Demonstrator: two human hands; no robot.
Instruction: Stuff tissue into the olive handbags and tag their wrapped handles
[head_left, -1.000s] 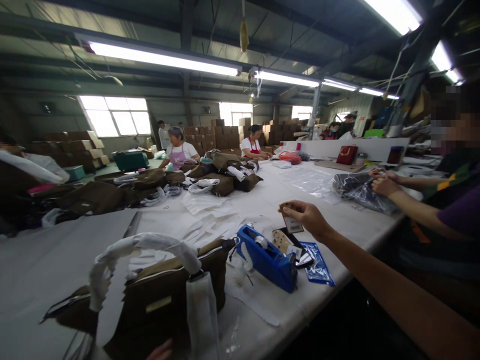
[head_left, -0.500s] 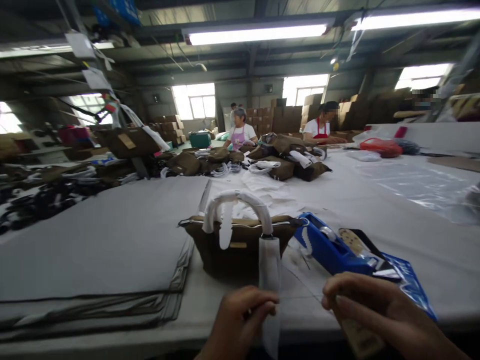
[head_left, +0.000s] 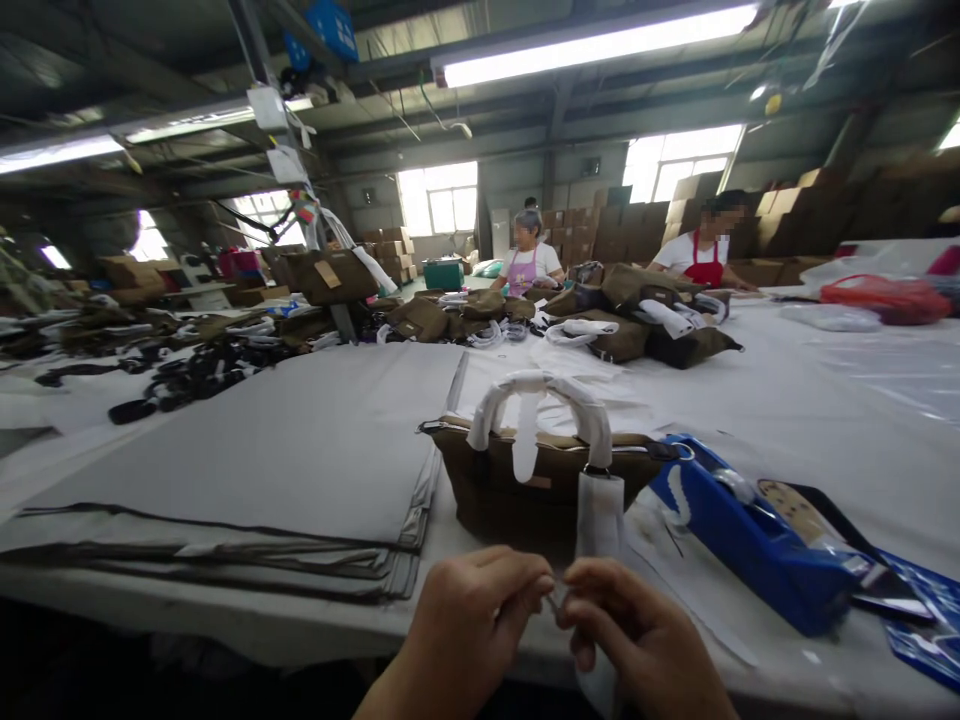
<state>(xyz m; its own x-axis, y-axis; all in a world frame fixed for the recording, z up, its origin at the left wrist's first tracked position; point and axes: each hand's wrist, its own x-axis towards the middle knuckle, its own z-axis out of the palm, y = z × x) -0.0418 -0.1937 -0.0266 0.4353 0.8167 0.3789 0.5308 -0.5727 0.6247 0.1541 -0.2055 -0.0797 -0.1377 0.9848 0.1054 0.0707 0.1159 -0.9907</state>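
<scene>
My left hand (head_left: 487,605) and my right hand (head_left: 626,625) meet near the front edge of the table, fingertips almost touching. Both are closed in a pinch on a thin string (head_left: 555,603), only a short bit of which shows. Just beyond them a dark olive handbag (head_left: 495,505) stands upright, its arched handle (head_left: 541,380) wrapped in white. From a ring on the bag hangs a white-wrapped strap (head_left: 600,510), which runs down behind my right hand. A brown card tag is out of sight now.
To the right lies a blue tape dispenser (head_left: 757,540), with a phone-like dark object (head_left: 832,515) beside it. Stacked grey sheets (head_left: 300,450) cover the left. Several wrapped bags (head_left: 630,300) are piled farther back, where two people work.
My right hand has come left to meet my left hand, and the brown tag that showed in it is hidden now. The view has turned left.
</scene>
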